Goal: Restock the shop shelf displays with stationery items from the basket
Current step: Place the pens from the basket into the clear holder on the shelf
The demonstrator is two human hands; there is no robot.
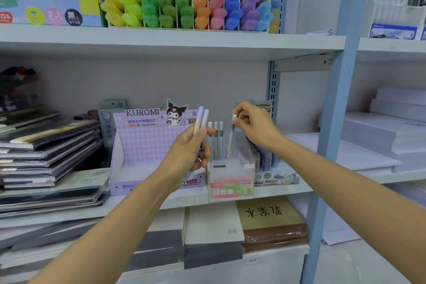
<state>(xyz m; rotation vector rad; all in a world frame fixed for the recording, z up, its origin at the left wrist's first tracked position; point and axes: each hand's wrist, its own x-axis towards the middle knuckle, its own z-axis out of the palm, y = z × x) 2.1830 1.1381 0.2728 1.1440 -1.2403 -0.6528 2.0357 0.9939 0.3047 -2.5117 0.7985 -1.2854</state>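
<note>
- Centrally, the left hand (189, 147) is curled round two pastel pens (203, 120), thumb pressed across their barrels.
- Both pens lie side by side with their long axes close to upright. The tops lean slightly right and stand clear above the fist, and a lower end shows below the palm.
- They are held in the air in front of the Kuromi box (143, 143), just left of the clear pen holder (230, 180).
- The right hand (255, 127) pinches the pale cap end of a single pen (231, 143) between thumb and fingertips.
- That pen is almost vertical, cap up and tilted a little right, with its lower part down inside the holder.
- Three pens (216, 140) stand upright in the holder's left half, parallel to one another, ends up.
- The holder sits at the near edge of the middle shelf (288, 191), just right of the Kuromi box.
- Left of the box lies a slanting stack of dark notebooks (46, 145).
- To the far right, past the blue upright post (334, 122), are piles of white paper (380, 136).
- On the shelf above, a highlighter display (184, 7) holds rows of coloured markers.
</note>
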